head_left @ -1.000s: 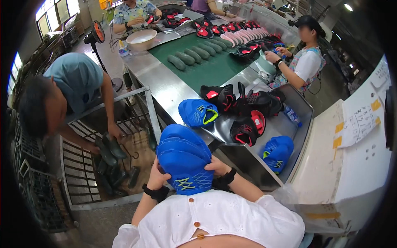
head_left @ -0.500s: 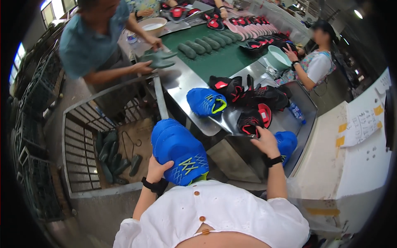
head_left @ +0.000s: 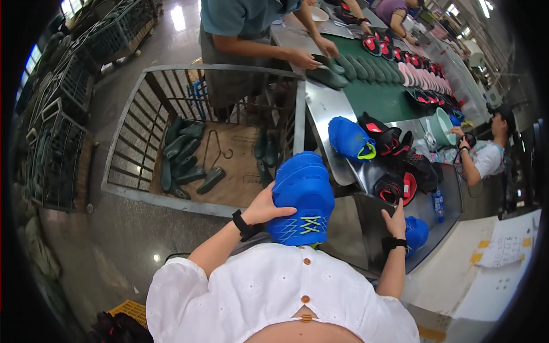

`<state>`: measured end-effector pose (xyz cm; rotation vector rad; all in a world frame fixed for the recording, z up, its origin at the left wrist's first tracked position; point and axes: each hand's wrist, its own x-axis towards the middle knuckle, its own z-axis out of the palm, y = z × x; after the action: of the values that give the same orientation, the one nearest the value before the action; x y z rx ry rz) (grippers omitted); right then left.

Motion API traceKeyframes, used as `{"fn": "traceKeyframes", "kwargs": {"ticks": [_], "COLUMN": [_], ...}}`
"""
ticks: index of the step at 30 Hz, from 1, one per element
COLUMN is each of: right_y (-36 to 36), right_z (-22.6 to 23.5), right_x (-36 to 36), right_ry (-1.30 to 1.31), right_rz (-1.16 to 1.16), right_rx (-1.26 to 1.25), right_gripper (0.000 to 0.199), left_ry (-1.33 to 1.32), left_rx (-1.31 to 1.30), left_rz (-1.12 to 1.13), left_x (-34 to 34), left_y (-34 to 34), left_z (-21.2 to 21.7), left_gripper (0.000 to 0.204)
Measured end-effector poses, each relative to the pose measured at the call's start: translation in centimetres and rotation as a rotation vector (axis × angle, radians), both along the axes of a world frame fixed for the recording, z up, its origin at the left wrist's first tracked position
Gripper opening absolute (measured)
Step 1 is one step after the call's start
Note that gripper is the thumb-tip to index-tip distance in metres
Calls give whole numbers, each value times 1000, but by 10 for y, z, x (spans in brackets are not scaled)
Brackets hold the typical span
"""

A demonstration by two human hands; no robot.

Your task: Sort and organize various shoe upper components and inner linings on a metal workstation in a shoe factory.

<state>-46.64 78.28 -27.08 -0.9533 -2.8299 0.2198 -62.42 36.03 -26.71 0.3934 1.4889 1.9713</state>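
A nested stack of blue shoe uppers with yellow-green laces is upright in front of my chest. My left hand grips its left side, thumb across the front. My right hand is at the near edge of the metal tray, just below a black-and-red shoe upper; its thumb and fingers are apart and nothing shows between them. Beside my right wrist lies another blue upper, partly hidden. More blue uppers and black uppers lie farther up the metal surface.
A barred metal cart at left holds dark green shoe lasts on cardboard. Across it, a co-worker's hands handle green lasts at the green conveyor belt. Another person works at right near a pale green basin. A bottle lies in the tray.
My view has swung left, so the cart shows more fully. The co-worker's lasts have come down to the belt's edge. My left hand keeps its hold on the blue stack.
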Motion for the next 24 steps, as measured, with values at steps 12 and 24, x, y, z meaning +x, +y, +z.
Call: {"fn": "traceKeyframes", "kwargs": {"ticks": [12, 24], "right_y": [-19, -29], "right_z": [-29, -23], "right_x": [-18, -14], "right_ry": [150, 219], "right_rz": [-296, -323], "right_rx": [516, 480], "right_gripper": [36, 37], "left_ry": [32, 114], "left_rx": [-81, -152], "left_rz": [11, -9], "left_x": [4, 7], "left_y": [-28, -30], "left_z": [-13, 1], "left_gripper": [77, 74]}}
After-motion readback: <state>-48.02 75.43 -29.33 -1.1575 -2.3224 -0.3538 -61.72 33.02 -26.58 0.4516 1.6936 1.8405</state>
